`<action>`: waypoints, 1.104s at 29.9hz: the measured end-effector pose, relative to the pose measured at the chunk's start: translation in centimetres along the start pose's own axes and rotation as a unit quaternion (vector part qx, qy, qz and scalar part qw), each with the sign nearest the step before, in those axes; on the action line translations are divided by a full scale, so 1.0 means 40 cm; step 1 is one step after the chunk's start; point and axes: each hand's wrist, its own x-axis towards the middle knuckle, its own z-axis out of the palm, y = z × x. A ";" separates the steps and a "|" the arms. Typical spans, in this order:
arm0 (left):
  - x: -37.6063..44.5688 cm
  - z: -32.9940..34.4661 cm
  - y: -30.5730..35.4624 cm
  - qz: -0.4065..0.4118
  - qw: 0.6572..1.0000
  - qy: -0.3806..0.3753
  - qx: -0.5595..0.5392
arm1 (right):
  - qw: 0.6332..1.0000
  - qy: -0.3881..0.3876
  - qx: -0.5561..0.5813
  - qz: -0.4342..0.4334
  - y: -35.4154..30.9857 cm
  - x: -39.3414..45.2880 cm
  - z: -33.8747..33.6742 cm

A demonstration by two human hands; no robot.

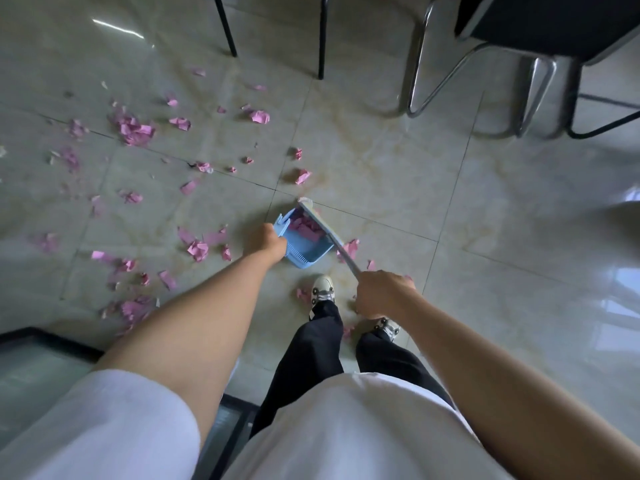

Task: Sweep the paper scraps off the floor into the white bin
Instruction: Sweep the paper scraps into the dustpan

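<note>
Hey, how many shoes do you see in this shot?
2. One shoe points up just below the blue dustpan; the other shoe shows partly under the right hand.

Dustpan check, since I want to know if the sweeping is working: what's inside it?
Crumpled pink paper scraps lie inside the blue dustpan. The broom crosses its right side and hides whatever lies beneath it.

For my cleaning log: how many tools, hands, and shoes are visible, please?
Tools: 2, blue dustpan and broom
Hands: 2, left hand, right hand
Shoes: 2, left shoe, right shoe
Total: 6
</note>
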 end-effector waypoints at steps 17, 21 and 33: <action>-0.021 -0.014 -0.004 -0.014 0.999 0.006 -0.035 | 0.992 0.051 0.075 0.084 0.093 0.043 -0.052; -0.022 -0.012 -0.024 -0.031 0.999 0.007 -0.038 | 0.996 0.029 0.047 0.063 0.045 0.069 -0.044; -0.011 -0.012 0.000 -0.034 0.998 0.001 -0.056 | 0.996 0.048 -0.062 0.032 0.065 -0.001 -0.116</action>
